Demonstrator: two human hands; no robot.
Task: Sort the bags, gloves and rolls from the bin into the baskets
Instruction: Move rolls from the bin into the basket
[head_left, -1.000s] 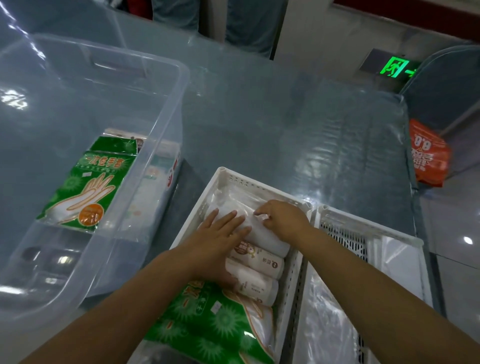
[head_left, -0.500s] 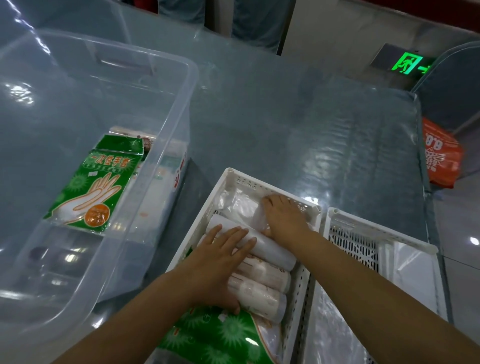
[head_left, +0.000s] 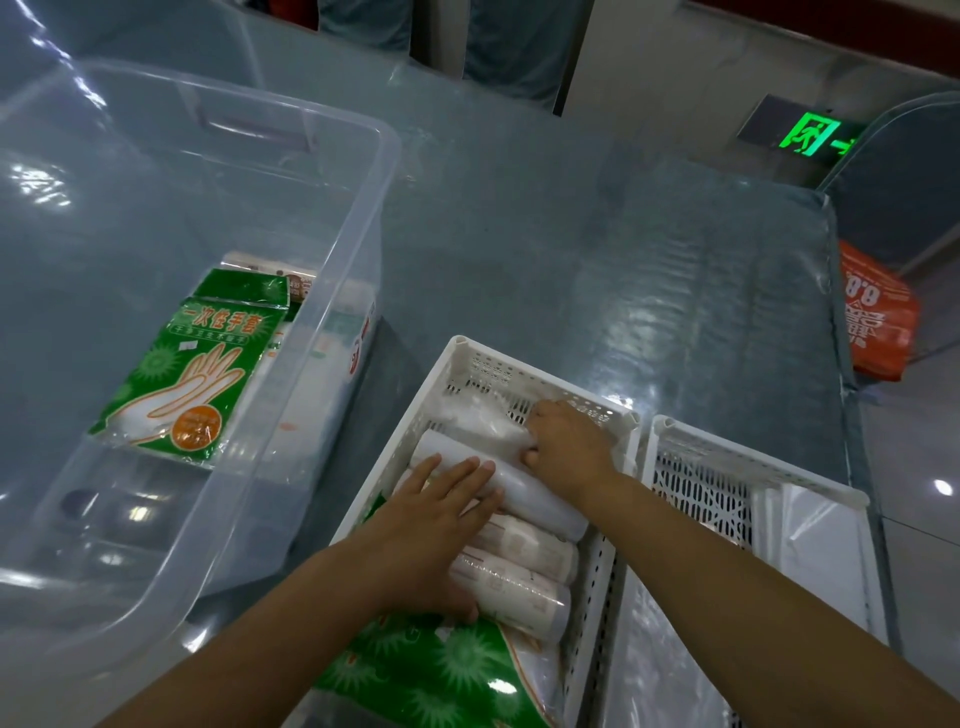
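Note:
Two white slotted baskets stand side by side near me. The left basket (head_left: 470, 358) holds a green glove pack (head_left: 431, 670) at its near end, two printed rolls (head_left: 519, 571), a plain white roll (head_left: 540, 501) and a crumpled clear bag (head_left: 475, 415) at the far end. My left hand (head_left: 434, 530) lies flat on the rolls with its fingers spread. My right hand (head_left: 569, 447) is curled on the clear bag, and its thumb touches the white roll. The clear bin (head_left: 374, 218) on the left holds another green glove pack (head_left: 192, 374) over other packets.
The right basket (head_left: 753, 457) holds flat clear bags (head_left: 810, 540). Everything stands on a grey table (head_left: 649, 270) under glossy plastic sheet; its right edge runs close to the baskets. An orange bag (head_left: 878, 312) hangs beyond that edge.
My right hand left the end of the white roll and moved to the basket's far end, onto the clear bag. My left hand stayed on the rolls.

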